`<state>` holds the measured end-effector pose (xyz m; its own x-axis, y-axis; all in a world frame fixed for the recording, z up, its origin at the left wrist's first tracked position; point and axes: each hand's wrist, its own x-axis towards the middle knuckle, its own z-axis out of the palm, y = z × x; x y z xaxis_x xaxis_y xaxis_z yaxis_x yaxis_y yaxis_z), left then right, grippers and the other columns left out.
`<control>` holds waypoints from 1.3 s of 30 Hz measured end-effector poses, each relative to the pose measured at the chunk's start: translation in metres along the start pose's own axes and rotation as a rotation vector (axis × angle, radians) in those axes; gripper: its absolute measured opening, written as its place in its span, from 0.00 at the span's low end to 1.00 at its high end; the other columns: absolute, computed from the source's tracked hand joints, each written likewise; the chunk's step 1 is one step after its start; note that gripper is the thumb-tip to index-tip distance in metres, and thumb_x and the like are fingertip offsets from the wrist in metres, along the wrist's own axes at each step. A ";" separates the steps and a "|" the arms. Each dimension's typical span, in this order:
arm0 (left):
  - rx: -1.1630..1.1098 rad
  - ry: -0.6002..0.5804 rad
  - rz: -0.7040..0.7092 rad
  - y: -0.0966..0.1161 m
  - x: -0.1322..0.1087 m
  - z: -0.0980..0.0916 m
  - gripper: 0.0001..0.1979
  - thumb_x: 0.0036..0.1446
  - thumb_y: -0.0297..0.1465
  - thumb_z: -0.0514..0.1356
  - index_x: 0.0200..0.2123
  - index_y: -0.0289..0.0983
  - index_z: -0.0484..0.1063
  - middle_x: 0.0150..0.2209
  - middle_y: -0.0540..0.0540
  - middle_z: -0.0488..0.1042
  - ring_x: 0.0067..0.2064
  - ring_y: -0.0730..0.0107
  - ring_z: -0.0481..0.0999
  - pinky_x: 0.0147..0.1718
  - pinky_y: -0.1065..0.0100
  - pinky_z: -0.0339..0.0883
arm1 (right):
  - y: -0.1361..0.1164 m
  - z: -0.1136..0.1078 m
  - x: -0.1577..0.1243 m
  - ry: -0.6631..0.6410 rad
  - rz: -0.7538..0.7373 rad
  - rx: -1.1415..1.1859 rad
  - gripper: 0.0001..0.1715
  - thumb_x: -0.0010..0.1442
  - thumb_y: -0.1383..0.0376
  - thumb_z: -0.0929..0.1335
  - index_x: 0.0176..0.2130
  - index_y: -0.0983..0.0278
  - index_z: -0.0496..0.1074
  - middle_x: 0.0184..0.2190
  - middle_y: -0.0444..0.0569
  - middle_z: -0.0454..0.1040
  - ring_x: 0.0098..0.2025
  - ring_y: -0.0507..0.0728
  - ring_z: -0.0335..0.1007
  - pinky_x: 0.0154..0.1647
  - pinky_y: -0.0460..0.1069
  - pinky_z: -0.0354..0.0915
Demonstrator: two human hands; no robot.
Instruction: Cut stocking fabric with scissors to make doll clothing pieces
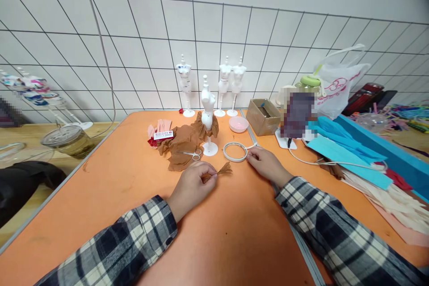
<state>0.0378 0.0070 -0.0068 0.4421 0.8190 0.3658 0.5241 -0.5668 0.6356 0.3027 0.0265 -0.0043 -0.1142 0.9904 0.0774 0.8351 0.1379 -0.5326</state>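
My left hand (191, 186) is closed, pinching a small bunched piece of brown fabric (224, 171) whose frayed end fans out to the right. My right hand (266, 163) lies on the orange table (134, 196), its fingers pinched on the loose end of a white roll of tape (235, 151). Just behind stand a small white mannequin (208, 114) wrapped in brown fabric, a heap of brown fabric (181, 145) and small scissors (193, 154) lying on it.
Three more white mannequins (221, 85) stand by the wire grid wall. A pink bowl (238, 124), a cardboard box (263, 116), a blurred device on a stand (296, 116), blue paper sheets (345, 147) and a plastic bag (338, 82) lie to the right. A lidded jar (69, 139) sits left.
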 end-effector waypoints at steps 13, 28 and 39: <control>0.000 -0.034 -0.045 0.000 0.000 0.000 0.05 0.54 0.26 0.57 0.28 0.37 0.72 0.32 0.47 0.77 0.34 0.68 0.74 0.35 0.67 0.66 | -0.014 -0.002 -0.007 0.115 -0.105 -0.368 0.12 0.58 0.62 0.66 0.25 0.63 0.64 0.32 0.49 0.70 0.37 0.57 0.63 0.35 0.49 0.53; -0.403 0.120 -0.404 -0.001 0.007 0.003 0.09 0.53 0.36 0.60 0.28 0.35 0.73 0.29 0.46 0.79 0.32 0.66 0.78 0.33 0.68 0.70 | -0.069 0.026 -0.037 -0.289 0.018 0.905 0.19 0.51 0.51 0.72 0.29 0.64 0.69 0.25 0.43 0.65 0.27 0.50 0.57 0.29 0.46 0.54; -0.360 0.109 -0.266 0.015 0.001 0.007 0.07 0.54 0.33 0.60 0.28 0.36 0.74 0.27 0.49 0.78 0.29 0.70 0.75 0.29 0.72 0.68 | -0.081 0.037 -0.039 -0.226 0.214 1.076 0.21 0.49 0.50 0.73 0.29 0.64 0.69 0.23 0.40 0.62 0.20 0.46 0.47 0.19 0.45 0.45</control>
<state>0.0506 -0.0012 -0.0017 0.2372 0.9474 0.2151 0.3144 -0.2844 0.9057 0.2193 -0.0234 0.0043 -0.2108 0.9570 -0.1995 -0.0388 -0.2121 -0.9765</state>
